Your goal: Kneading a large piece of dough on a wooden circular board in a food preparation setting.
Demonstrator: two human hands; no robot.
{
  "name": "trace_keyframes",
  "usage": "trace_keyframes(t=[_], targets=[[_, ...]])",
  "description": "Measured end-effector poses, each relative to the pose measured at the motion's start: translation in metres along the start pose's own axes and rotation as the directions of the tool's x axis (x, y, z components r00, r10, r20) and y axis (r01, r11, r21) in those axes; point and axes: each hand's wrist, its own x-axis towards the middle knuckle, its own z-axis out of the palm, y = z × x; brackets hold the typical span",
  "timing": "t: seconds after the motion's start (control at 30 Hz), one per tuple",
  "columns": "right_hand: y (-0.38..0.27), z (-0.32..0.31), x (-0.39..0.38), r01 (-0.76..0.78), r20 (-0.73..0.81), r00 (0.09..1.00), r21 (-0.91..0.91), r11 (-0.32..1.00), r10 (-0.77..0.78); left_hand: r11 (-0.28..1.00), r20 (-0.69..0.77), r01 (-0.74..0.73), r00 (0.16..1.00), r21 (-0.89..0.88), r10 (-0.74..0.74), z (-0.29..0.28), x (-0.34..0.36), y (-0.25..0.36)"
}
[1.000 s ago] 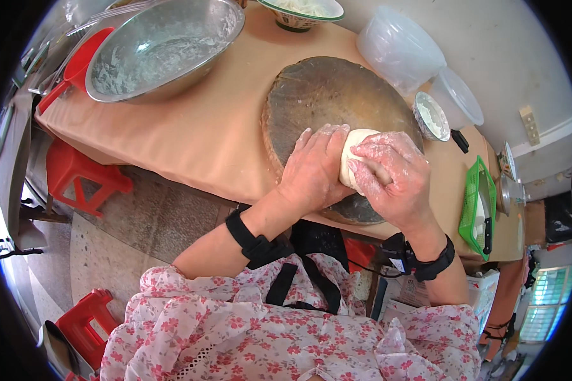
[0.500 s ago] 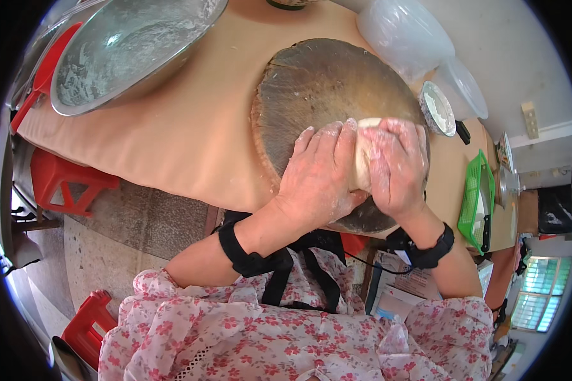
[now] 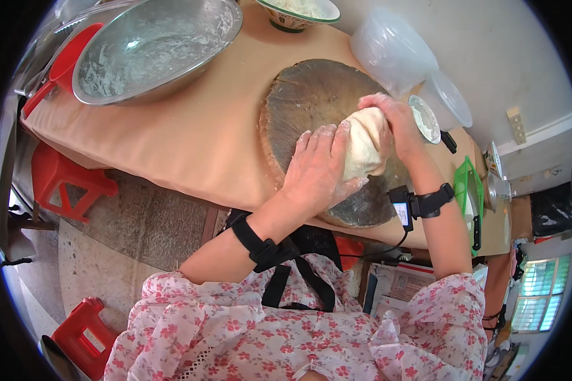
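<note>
A pale lump of dough point(image 3: 363, 141), folded at its upper end, rests on the round wooden board point(image 3: 293, 101). My left hand point(image 3: 314, 166) presses against the dough's left side, fingers together and thumb along its lower end. My right hand point(image 3: 396, 120) grips the upper right part of the dough, fingers curled at its top, some hidden behind it. Flour dusts both hands. Just beyond the board's right side stands a small bowl of white powder point(image 3: 424, 119).
A big floury steel bowl point(image 3: 154, 60) and red dipper point(image 3: 68, 54) stand at left. Behind are a patterned bowl point(image 3: 300, 11) and clear plastic containers point(image 3: 393, 49). A green basket with a knife point(image 3: 476, 233) is at right. Red stools point(image 3: 76, 178) stand beside the cloth-covered table.
My right hand has moved up and outward to the dough's far end, uncovering more of it. My left hand stays on the dough's left side. The view has shifted slightly.
</note>
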Motion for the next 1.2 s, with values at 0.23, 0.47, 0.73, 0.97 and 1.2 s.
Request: trace_keyframes(t=[0.23, 0.47, 0.73, 0.97, 1.2], targets=[[0.011, 0.005, 0.009, -0.308, -0.031, 0.951, -0.028, 0.951, 0.307, 0.999, 0.023, 0.022, 1.000, -0.028, -0.022, 0.002, 0.000, 0.002], [-0.012, 0.015, -0.034, 0.013, 0.128, 0.992, -0.237, 0.971, 0.018, 0.997, 0.066, 0.069, 0.996, -0.021, -0.067, -0.002, 0.004, 0.004], [-0.046, 0.059, -0.113, 0.381, 0.185, 0.859, -0.855, 0.353, -0.477, 0.999, 0.088, -0.046, 0.995, 0.018, 0.045, 0.001, -0.008, -0.003], [-0.022, 0.040, -0.075, 0.389, 0.155, 0.867, -0.805, 0.447, -0.474, 0.995, 0.107, 0.047, 0.994, -0.086, -0.038, -0.002, 0.004, 0.002], [-0.018, 0.042, -0.037, 0.237, -0.008, 0.934, -0.735, 0.635, -0.357, 0.997, 0.064, 0.020, 0.998, -0.076, -0.015, 0.000, 0.006, -0.004]])
